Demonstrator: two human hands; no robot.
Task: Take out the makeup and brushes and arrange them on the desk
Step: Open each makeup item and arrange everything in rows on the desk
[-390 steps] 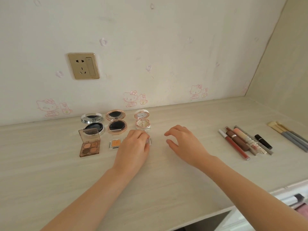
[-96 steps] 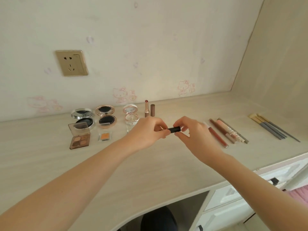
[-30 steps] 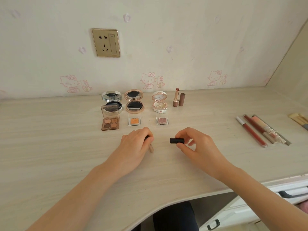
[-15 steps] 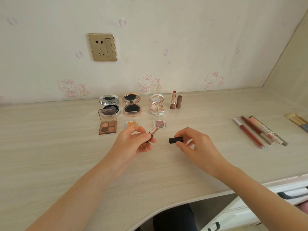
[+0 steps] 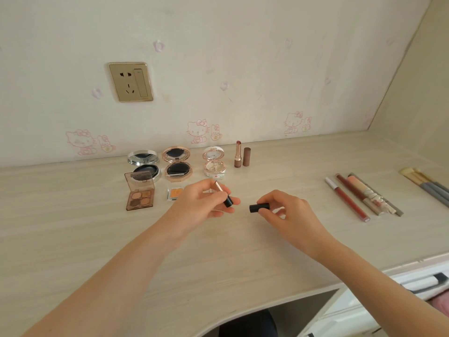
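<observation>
Bright, soft, even daylight; faint shadows; slight wide-angle bending at edges.

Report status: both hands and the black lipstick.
Left hand grips uncapped black lipstick. Right hand pinches its cap. Nothing between the hands.

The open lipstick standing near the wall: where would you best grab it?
I'd pinch the open lipstick low on its barrel, fingers front and back, coming from the front. It stands upright with its bullet bare on top, and its cap stands close on its right.
</observation>
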